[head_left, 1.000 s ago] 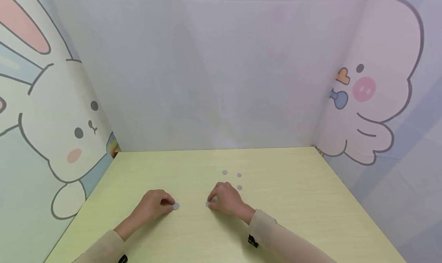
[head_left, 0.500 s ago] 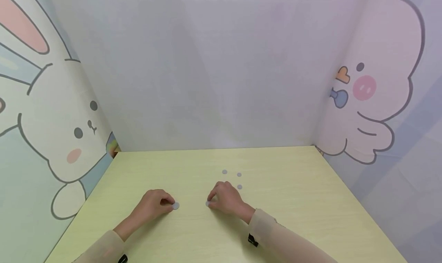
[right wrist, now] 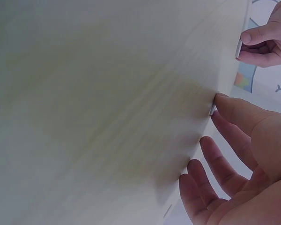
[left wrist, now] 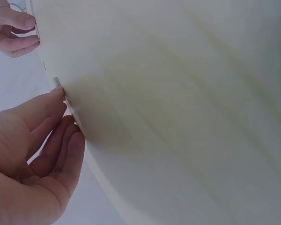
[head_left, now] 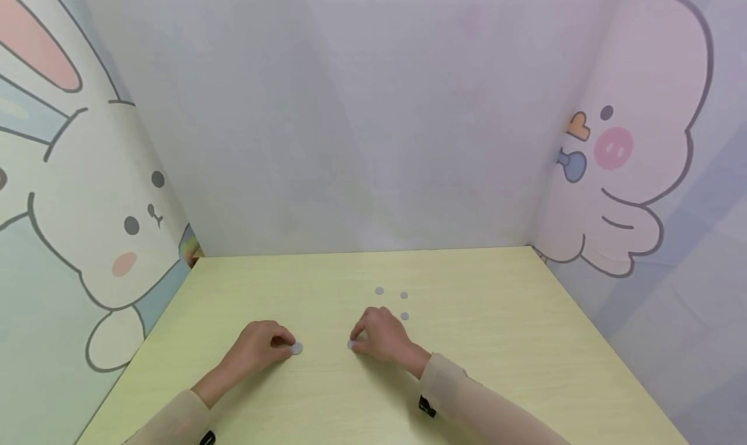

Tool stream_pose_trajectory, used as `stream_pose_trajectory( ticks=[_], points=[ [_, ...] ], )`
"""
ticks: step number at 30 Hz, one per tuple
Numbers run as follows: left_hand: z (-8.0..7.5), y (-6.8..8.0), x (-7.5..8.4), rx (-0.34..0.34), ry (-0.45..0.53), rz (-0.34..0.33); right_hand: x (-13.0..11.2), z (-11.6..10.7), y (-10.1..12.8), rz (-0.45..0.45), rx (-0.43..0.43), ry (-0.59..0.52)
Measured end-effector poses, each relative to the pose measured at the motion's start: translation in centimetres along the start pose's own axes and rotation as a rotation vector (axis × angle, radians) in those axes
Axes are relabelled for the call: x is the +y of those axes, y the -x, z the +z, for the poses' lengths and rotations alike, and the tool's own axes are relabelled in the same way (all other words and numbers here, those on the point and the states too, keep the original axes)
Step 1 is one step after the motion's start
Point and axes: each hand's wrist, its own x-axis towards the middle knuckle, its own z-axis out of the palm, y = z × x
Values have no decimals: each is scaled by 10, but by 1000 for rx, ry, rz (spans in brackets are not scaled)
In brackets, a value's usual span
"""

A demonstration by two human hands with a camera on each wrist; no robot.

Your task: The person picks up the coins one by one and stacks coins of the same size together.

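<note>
Pinching grey disc (head_left: pixel 297 348), left hand (head_left: pixel 257 346) on table (head_left: pixel 496 341); right hand (head_left: pixel 379 336) pinches another (head_left: pixel 351 345). Wrist views show disc edges (left wrist: pixel 56 82); head view alone shows three loose discs (head_left: pixel 404 295) beyond right hand.

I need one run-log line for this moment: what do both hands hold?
left hand: pinches coin | right hand: pinches coin | table: three loose coins

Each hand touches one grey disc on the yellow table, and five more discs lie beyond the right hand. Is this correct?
Not quite. The head view shows three loose discs beyond the right hand, not five. The rest holds: the left hand and right hand each touch one disc on the yellow table.
</note>
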Motion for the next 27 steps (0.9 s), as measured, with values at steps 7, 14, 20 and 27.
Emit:
stream_pose_trajectory(
  ticks=[7,14,20,27],
  points=[
    [-5,0,0,-35,-11,4,-1,2,-2,-7,-5,-1],
    [-9,-5,9,-41,-27,42,-2,2,-2,-11,-6,-3],
    [-3,-13,27,-40,-61,65,-3,0,-2,-7,-7,-1],
    [10,-26,47,-28,-81,87,-1,2,-2,17,-7,-9]
  ],
)
